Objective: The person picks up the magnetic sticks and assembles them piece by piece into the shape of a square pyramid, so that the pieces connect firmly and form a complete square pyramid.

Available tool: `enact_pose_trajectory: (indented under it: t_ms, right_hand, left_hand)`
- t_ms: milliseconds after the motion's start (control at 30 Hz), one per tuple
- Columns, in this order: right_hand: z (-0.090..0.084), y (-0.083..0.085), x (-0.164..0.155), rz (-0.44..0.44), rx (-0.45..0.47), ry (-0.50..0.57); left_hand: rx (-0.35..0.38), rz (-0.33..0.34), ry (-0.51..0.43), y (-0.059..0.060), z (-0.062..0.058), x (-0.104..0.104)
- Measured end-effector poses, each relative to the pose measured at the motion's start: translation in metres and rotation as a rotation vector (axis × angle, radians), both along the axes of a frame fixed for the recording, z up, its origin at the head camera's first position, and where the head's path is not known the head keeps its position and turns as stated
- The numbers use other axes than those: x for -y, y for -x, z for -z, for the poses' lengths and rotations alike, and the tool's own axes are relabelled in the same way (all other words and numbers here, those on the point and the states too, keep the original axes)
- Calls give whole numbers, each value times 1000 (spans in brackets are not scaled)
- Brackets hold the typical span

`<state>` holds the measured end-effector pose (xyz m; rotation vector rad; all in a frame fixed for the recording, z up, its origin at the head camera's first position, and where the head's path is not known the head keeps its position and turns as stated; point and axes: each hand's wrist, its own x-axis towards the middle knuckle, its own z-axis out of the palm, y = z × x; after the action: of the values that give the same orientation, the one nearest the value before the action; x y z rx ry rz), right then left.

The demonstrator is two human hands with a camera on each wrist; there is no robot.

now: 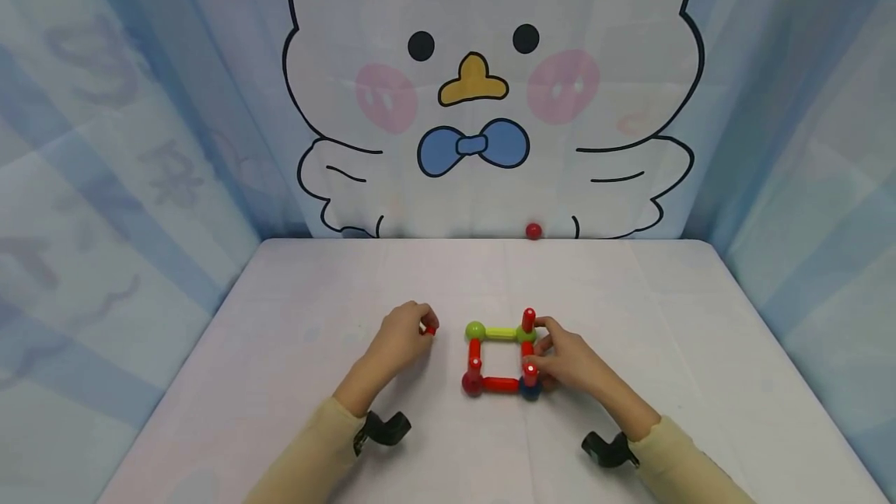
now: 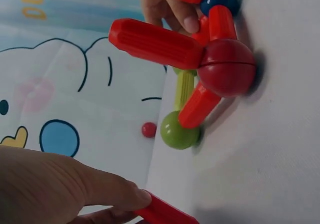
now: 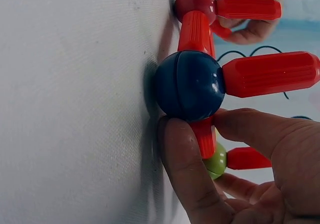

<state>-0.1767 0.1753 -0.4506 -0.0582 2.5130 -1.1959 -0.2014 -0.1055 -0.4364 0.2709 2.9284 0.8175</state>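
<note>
The right hand [image 1: 570, 360] has its fingers [image 3: 192, 179] curled around the right side of a square frame [image 1: 501, 356] of magnetic rods and balls, thumb and forefinger pinching the red rod [image 3: 205, 136] that runs between the dark blue ball [image 3: 189, 86] at the frame's near right corner and the green ball [image 3: 216, 160] at its far right corner. A red rod [image 3: 270, 73] stands upright on the blue ball, another [image 1: 528, 320] on the far right green ball, and a third [image 2: 155, 43] on the dark red ball [image 2: 227, 67] at the near left corner. A yellow-green rod [image 1: 500, 332] forms the far side, joining a second green ball [image 2: 176, 130] at the far left corner.

The left hand [image 1: 402, 335], just left of the frame and not touching it, is closed with its fingertips [image 2: 127, 194] pinching a loose red rod [image 2: 162, 213].

The frame rests on the white desk [image 1: 294, 317], about midway between its left and right edges and nearer the front edge than the back. A small red ball [image 1: 533, 231] lies alone at the desk's back edge, well apart from the frame, against a backdrop printed with a cartoon duck [image 1: 483, 84]. Both sleeves [image 1: 315, 449] are pale yellow, each with a black wrist mount [image 1: 381, 430].
</note>
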Motion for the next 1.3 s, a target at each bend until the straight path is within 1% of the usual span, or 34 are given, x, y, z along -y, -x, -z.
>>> enact_pose_trajectory:
  t_ms: [200,367,500,633,767,900,1000,1067,1167,1233,1300]
  right_hand:
    - [0,1,2,-1,-2,-6]
    - [1,2,4,-5,12,-11]
    - [1,3,5,-5,14,-16]
    - [1,3,6,-3,12,-10]
    - [2,3,7,-3,10,-10]
    - [1,2,4,-18,17,-13]
    - [-2,0,-1,-29,19,-22]
    - [-5,-2,-7,-37,6,-35]
    - [-9,-5,-17,-76,-22,-30]
    - [-9,-7,-24,-135,-27,11]
    - [-8,-10,-30,-202,-6,79]
  left_hand:
    - [-94,27,-136,6,-7,-13]
    - [-156,40,-214,8,-7,-20]
    - [-200,57,-259,8,-6,-25]
    - [-227,102,-288,8,-3,-29]
    - [-250,145,-317,10,4,-31]
    - [-275,172,-357,10,8,-30]
    - [-276,184,-361,8,7,-29]
    - [-275,182,-337,7,7,-28]
    - [-258,172,-297,1,5,-24]
    - [-223,187,-277,-4,4,-20]
    - [-152,233,-272,-10,3,-15]
